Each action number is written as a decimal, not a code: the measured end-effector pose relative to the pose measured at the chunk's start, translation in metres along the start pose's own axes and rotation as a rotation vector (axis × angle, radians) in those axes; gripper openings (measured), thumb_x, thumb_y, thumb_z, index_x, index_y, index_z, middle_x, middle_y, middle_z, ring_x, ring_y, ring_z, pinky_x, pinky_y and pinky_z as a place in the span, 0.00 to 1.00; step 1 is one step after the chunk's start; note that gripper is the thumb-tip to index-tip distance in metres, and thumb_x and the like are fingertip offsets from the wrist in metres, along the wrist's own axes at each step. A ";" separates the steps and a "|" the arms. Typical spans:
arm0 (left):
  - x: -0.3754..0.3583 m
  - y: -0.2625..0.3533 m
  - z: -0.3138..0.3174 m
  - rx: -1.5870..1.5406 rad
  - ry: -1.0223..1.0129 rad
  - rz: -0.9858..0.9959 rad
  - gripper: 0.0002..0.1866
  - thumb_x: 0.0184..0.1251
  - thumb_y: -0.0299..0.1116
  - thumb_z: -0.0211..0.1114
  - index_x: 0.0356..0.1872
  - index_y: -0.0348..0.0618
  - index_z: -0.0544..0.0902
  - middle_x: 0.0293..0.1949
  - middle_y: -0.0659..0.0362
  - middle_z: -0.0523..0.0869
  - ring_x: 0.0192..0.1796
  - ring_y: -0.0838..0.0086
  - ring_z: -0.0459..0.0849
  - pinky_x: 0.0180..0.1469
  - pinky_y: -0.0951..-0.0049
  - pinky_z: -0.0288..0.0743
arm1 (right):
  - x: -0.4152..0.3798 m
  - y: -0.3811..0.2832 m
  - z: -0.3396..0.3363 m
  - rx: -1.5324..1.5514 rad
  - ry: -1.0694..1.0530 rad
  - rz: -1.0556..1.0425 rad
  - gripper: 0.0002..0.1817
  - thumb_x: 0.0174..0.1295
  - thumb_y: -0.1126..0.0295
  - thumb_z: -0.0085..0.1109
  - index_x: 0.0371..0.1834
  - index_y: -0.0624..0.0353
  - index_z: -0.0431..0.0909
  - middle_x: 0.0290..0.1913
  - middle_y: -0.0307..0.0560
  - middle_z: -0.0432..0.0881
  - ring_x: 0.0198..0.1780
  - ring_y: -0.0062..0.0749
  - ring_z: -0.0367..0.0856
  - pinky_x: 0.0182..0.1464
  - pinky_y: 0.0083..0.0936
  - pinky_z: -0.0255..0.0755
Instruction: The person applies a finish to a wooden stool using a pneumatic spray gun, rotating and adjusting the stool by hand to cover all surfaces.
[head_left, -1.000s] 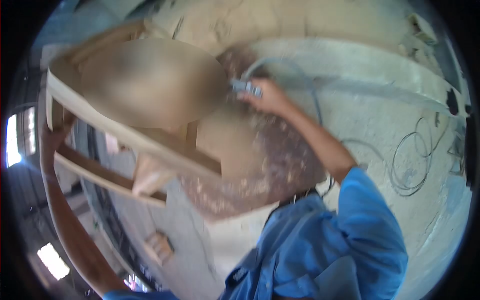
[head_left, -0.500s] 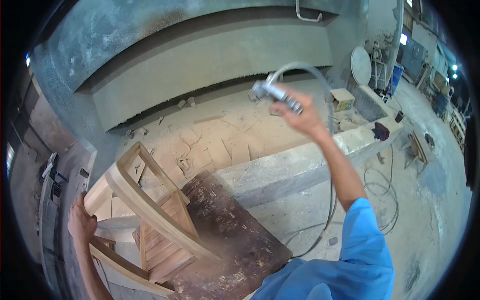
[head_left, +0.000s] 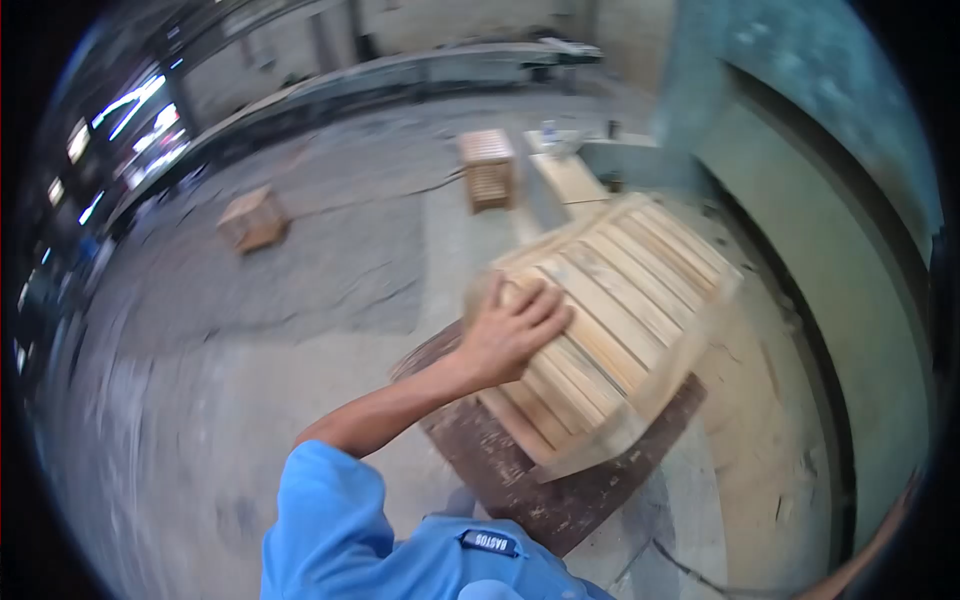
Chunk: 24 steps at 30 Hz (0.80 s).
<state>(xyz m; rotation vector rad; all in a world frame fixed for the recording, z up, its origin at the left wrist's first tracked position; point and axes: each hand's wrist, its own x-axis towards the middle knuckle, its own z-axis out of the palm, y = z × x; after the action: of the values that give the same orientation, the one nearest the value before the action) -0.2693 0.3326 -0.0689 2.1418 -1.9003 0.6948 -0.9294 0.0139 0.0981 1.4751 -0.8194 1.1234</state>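
Note:
My left hand (head_left: 520, 335) is closed over the near end of a slatted wooden chair (head_left: 620, 310), its fingers curled around the edge. The chair is tilted, its pale slats facing up, and blurred by motion. Under it lies a worn dark-brown board (head_left: 500, 470). At the lower right edge of the view my right forearm (head_left: 865, 555) reaches outward. My right hand is mostly lost in the dark border, so its fingers and anything in them cannot be made out.
A large greenish booth wall (head_left: 830, 230) rises on the right, above a dusty ledge (head_left: 750, 420). Two small slatted wooden pieces stand on the floor, a near one (head_left: 488, 170) and a farther left one (head_left: 252, 220). A hose (head_left: 690, 572) lies at bottom right.
My view has swung left. The chair has turned, now showing its slatted face, with my left hand still on it. My right hand and the metal spray gun have moved out of clear sight.

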 end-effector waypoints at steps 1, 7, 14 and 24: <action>-0.017 0.000 0.002 0.018 -0.013 -0.018 0.46 0.43 0.25 0.70 0.72 0.52 0.70 0.75 0.53 0.68 0.77 0.59 0.65 0.75 0.29 0.46 | 0.009 -0.033 0.000 -0.061 -0.013 0.008 0.30 0.65 0.45 0.66 0.61 0.55 0.82 0.52 0.49 0.87 0.46 0.45 0.86 0.46 0.36 0.80; -0.049 -0.003 -0.001 -0.109 -0.185 -0.077 0.48 0.45 0.36 0.78 0.74 0.53 0.67 0.78 0.53 0.63 0.79 0.59 0.62 0.75 0.26 0.45 | -0.092 -0.071 0.056 -0.243 -0.460 0.093 0.26 0.74 0.55 0.51 0.71 0.55 0.73 0.69 0.52 0.76 0.67 0.44 0.76 0.68 0.38 0.68; 0.037 -0.080 0.022 -0.457 -0.263 -0.545 0.44 0.62 0.66 0.61 0.68 0.39 0.73 0.61 0.42 0.79 0.63 0.48 0.79 0.65 0.42 0.70 | -0.098 -0.415 0.080 1.549 -1.376 1.452 0.43 0.68 0.34 0.54 0.76 0.54 0.63 0.65 0.47 0.76 0.63 0.36 0.75 0.64 0.43 0.73; 0.015 -0.074 0.048 -0.697 -0.002 -0.867 0.32 0.67 0.56 0.60 0.38 0.28 0.88 0.42 0.36 0.88 0.47 0.43 0.88 0.51 0.51 0.82 | -0.110 -0.505 0.128 2.540 -1.056 0.604 0.54 0.64 0.40 0.62 0.81 0.66 0.50 0.81 0.52 0.56 0.79 0.52 0.57 0.81 0.42 0.48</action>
<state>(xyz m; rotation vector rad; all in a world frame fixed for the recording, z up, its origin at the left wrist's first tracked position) -0.1855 0.3099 -0.0920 2.1234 -0.8160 -0.1347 -0.4721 -0.0156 -0.1723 4.3351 0.2353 1.7093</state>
